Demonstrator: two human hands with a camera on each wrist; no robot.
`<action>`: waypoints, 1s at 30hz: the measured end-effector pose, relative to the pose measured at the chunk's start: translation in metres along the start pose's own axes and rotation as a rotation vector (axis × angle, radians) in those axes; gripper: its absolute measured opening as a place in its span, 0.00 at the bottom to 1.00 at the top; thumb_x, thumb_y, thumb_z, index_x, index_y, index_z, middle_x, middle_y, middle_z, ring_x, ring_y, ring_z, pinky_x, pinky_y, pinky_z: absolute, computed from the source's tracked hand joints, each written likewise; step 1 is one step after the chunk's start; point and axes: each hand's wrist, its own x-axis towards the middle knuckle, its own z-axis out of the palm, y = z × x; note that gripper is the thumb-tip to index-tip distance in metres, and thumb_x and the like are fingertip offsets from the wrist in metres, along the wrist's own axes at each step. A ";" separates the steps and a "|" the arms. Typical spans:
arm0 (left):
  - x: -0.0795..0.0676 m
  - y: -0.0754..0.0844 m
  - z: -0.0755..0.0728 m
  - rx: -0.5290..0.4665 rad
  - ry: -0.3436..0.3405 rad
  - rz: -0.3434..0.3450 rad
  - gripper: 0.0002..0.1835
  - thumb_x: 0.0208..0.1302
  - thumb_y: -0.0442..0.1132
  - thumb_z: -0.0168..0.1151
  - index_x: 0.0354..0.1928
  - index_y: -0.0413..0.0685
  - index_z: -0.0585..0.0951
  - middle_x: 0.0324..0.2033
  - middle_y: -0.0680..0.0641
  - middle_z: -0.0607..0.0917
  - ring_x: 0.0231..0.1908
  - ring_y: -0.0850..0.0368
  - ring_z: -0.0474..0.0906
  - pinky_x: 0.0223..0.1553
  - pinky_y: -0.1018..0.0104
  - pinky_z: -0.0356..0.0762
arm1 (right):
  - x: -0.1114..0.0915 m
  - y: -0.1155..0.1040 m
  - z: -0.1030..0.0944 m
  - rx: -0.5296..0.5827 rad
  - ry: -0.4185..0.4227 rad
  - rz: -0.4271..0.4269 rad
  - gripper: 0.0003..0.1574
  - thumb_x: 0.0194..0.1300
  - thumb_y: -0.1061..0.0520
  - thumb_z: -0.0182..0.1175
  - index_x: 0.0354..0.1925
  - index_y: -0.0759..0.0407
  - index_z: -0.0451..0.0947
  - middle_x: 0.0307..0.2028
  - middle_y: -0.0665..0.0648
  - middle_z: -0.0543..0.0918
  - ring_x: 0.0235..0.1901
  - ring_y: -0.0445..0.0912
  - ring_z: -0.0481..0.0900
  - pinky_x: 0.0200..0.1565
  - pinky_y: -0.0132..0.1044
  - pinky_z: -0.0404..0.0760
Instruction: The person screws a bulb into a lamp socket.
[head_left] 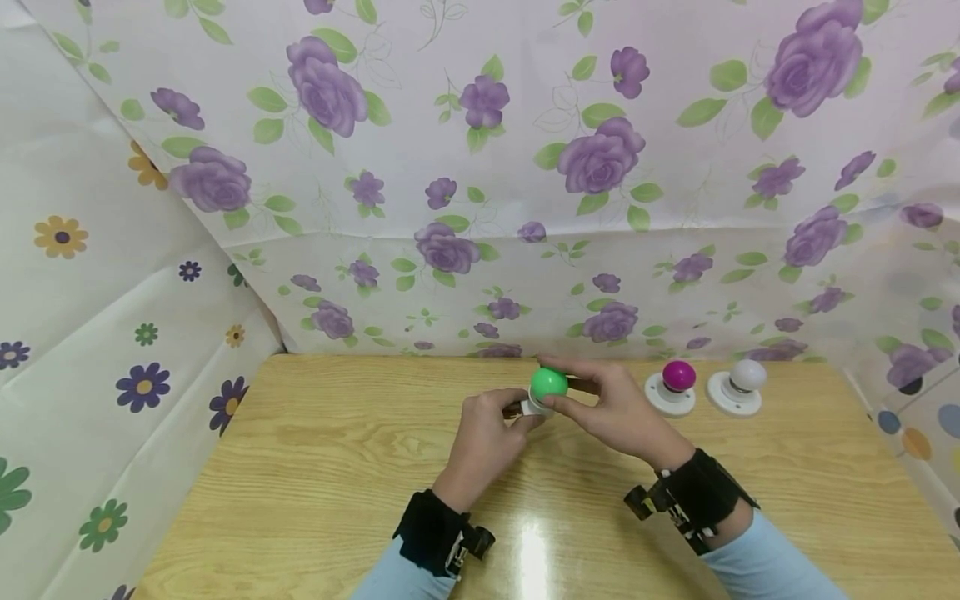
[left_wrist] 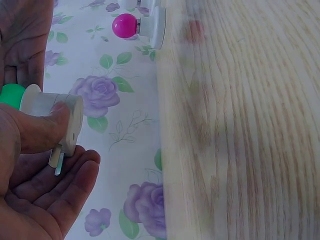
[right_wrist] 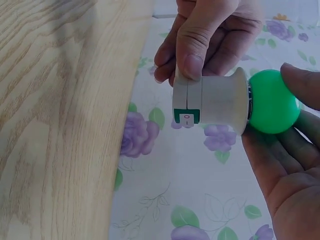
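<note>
A green light bulb (head_left: 549, 382) sits in a white plug-in lamp socket (right_wrist: 215, 97), held above the table. My left hand (head_left: 489, 427) grips the socket, its thumb (left_wrist: 45, 127) pressed on the socket's side. Two metal prongs (left_wrist: 56, 161) stick out from the socket's back, and a small switch marked 0 and a dash (right_wrist: 187, 119) shows on its rim. My right hand (head_left: 617, 407) holds the green bulb between thumb and fingers. In the right wrist view a narrow dark band shows between bulb and socket.
On the right of the wooden table (head_left: 330, 467) stand a magenta bulb (head_left: 678, 376) and a white bulb (head_left: 748, 375), each in a round white base. A flower-patterned sheet (head_left: 450, 167) hangs behind the table, another at the left.
</note>
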 end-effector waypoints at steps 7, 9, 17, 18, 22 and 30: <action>-0.001 0.001 0.000 0.012 -0.004 -0.019 0.12 0.58 0.44 0.66 0.43 0.53 0.83 0.36 0.59 0.82 0.36 0.70 0.76 0.36 0.75 0.74 | -0.001 -0.021 0.002 0.032 0.062 0.051 0.28 0.56 0.58 0.66 0.56 0.53 0.75 0.54 0.51 0.76 0.50 0.46 0.75 0.48 0.35 0.74; -0.002 0.001 0.000 0.012 -0.001 -0.021 0.12 0.57 0.45 0.66 0.43 0.53 0.83 0.36 0.59 0.82 0.35 0.71 0.76 0.36 0.75 0.74 | -0.001 -0.026 0.002 0.042 0.076 0.053 0.27 0.55 0.60 0.67 0.55 0.56 0.76 0.53 0.52 0.77 0.50 0.46 0.75 0.47 0.36 0.74; -0.002 0.002 0.002 -0.011 0.038 0.029 0.10 0.57 0.44 0.66 0.40 0.53 0.83 0.33 0.59 0.82 0.34 0.72 0.76 0.34 0.77 0.73 | -0.002 -0.013 0.008 0.025 0.185 0.001 0.26 0.52 0.55 0.69 0.50 0.58 0.78 0.47 0.53 0.80 0.45 0.42 0.78 0.43 0.36 0.76; -0.002 0.002 0.003 -0.017 0.039 0.035 0.10 0.57 0.44 0.66 0.40 0.53 0.83 0.33 0.59 0.82 0.33 0.72 0.76 0.34 0.77 0.73 | -0.002 -0.009 0.009 0.021 0.198 -0.008 0.26 0.52 0.53 0.70 0.50 0.56 0.78 0.46 0.52 0.80 0.45 0.42 0.78 0.43 0.36 0.76; -0.002 0.003 0.002 -0.028 0.035 0.035 0.09 0.57 0.44 0.66 0.41 0.53 0.83 0.33 0.59 0.82 0.33 0.72 0.76 0.34 0.77 0.73 | -0.002 0.003 0.010 -0.019 0.220 -0.049 0.27 0.51 0.47 0.70 0.51 0.50 0.79 0.46 0.46 0.80 0.45 0.41 0.78 0.43 0.38 0.77; 0.001 0.000 -0.001 -0.014 0.028 0.034 0.11 0.58 0.44 0.66 0.42 0.52 0.83 0.36 0.59 0.82 0.36 0.70 0.76 0.36 0.76 0.73 | -0.002 -0.020 -0.001 -0.107 0.120 -0.043 0.34 0.59 0.49 0.65 0.63 0.48 0.68 0.59 0.50 0.72 0.51 0.45 0.73 0.52 0.39 0.71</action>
